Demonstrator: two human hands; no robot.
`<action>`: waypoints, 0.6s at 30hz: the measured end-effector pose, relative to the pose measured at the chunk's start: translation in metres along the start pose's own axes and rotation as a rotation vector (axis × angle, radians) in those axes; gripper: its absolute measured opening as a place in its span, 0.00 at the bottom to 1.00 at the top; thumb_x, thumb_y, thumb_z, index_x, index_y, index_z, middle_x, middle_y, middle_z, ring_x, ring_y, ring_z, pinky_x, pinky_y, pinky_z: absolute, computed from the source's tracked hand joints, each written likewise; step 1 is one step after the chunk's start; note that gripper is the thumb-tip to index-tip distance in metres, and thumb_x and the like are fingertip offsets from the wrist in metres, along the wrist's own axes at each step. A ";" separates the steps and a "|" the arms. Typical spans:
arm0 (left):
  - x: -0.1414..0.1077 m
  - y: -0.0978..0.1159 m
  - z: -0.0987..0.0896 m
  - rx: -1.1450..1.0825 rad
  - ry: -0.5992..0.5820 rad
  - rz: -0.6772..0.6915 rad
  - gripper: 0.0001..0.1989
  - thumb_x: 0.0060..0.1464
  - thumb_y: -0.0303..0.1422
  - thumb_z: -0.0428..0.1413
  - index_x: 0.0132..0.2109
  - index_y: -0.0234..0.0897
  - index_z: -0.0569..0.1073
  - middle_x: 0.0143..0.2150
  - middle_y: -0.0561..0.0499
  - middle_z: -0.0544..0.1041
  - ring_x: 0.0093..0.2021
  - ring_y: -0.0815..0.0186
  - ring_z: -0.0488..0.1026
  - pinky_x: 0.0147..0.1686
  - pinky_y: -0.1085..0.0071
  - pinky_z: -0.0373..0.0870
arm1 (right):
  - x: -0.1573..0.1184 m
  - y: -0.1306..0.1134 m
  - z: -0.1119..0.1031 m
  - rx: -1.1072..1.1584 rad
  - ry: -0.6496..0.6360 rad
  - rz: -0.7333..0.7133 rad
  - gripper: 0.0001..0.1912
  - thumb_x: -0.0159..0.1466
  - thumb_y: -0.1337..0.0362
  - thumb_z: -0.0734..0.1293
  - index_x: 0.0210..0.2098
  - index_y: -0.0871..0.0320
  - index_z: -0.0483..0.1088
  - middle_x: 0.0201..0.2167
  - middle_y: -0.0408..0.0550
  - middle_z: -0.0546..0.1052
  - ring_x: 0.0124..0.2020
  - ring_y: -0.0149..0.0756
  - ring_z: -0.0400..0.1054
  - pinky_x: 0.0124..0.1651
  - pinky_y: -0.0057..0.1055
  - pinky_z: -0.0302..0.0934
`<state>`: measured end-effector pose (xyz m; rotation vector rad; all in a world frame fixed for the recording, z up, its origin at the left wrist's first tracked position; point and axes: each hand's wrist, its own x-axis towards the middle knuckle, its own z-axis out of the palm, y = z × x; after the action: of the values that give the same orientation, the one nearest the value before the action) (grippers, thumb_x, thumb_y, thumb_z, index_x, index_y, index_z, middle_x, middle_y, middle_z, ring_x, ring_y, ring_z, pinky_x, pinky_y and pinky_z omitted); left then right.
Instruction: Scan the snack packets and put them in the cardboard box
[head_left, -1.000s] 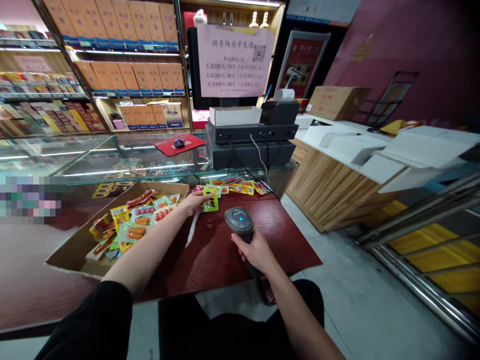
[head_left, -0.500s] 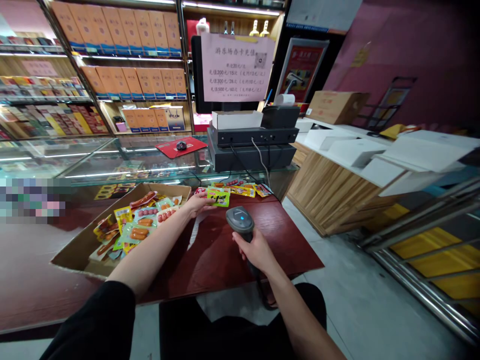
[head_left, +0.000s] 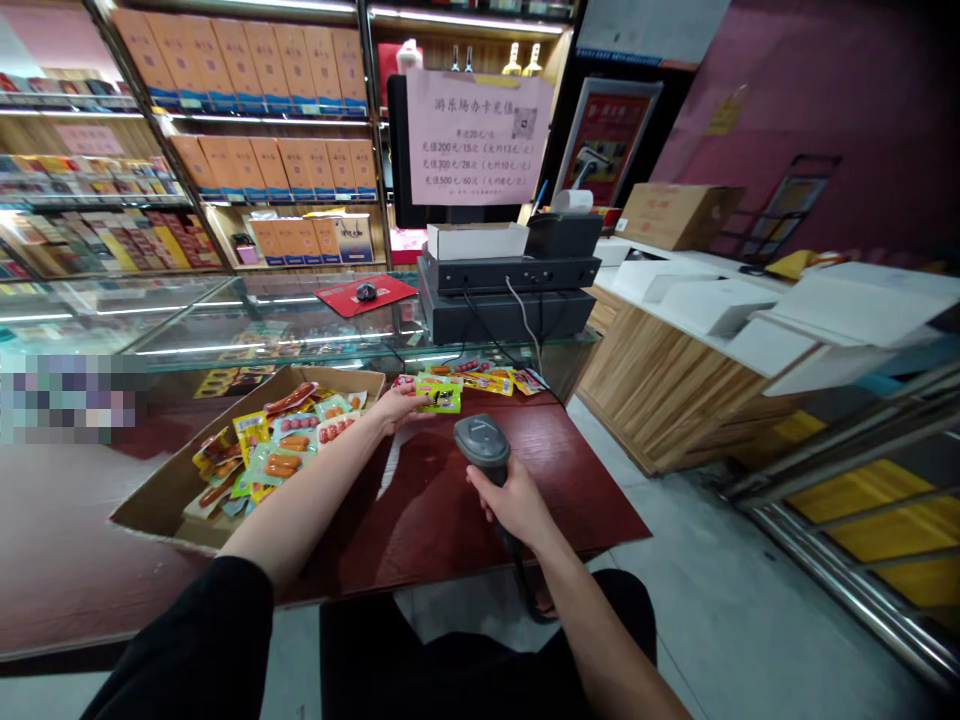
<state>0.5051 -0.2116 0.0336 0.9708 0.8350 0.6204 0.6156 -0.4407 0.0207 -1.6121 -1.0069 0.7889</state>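
My left hand [head_left: 399, 408] reaches past the box and is closed on the edge of a green snack packet [head_left: 442, 396]. In my right hand [head_left: 517, 500] is a dark grey barcode scanner [head_left: 481, 442], held upright by its handle with the head tilted toward the packet. Its cable hangs below the table edge. A cardboard box [head_left: 142, 500] to the left holds several packaged sausages [head_left: 282, 464], partly behind my left forearm. More snack packets [head_left: 487, 381] lie in a row at the back of the red-brown table [head_left: 570, 470], beyond the green one.
A monitor with a pink paper sign [head_left: 477, 140] stands behind on a black cash drawer [head_left: 510, 312]. A mouse [head_left: 366, 292] rests on a red mat on the glass counter. To the right are a wooden cabinet [head_left: 660, 390] with white boxes and a metal railing [head_left: 847, 580].
The blue light on the scanner's head has gone out. Both hands stay nearly where they were; the whole view has shifted very slightly.
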 end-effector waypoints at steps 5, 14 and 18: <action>-0.010 0.024 -0.004 -0.004 0.067 0.050 0.14 0.42 0.16 0.66 0.35 0.30 0.72 0.35 0.46 0.80 0.36 0.63 0.80 0.40 0.64 0.81 | 0.005 -0.005 0.005 0.015 -0.041 -0.045 0.18 0.60 0.49 0.67 0.37 0.58 0.67 0.14 0.37 0.69 0.11 0.30 0.62 0.15 0.25 0.56; -0.088 0.105 -0.122 0.035 0.232 0.215 0.17 0.43 0.28 0.70 0.40 0.31 0.73 0.35 0.44 0.79 0.33 0.63 0.80 0.35 0.70 0.80 | 0.016 -0.018 0.042 0.059 -0.233 -0.076 0.17 0.61 0.51 0.67 0.38 0.58 0.66 0.14 0.38 0.69 0.12 0.29 0.61 0.14 0.24 0.56; -0.118 0.114 -0.160 0.052 0.312 0.264 0.19 0.44 0.33 0.70 0.42 0.31 0.73 0.33 0.46 0.78 0.34 0.61 0.81 0.36 0.69 0.81 | 0.017 -0.019 0.056 0.050 -0.293 -0.086 0.17 0.60 0.51 0.68 0.38 0.58 0.66 0.14 0.37 0.69 0.11 0.29 0.62 0.14 0.24 0.56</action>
<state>0.2971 -0.1793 0.1247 1.0557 1.0095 0.9997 0.5700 -0.4000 0.0249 -1.4264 -1.2454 1.0028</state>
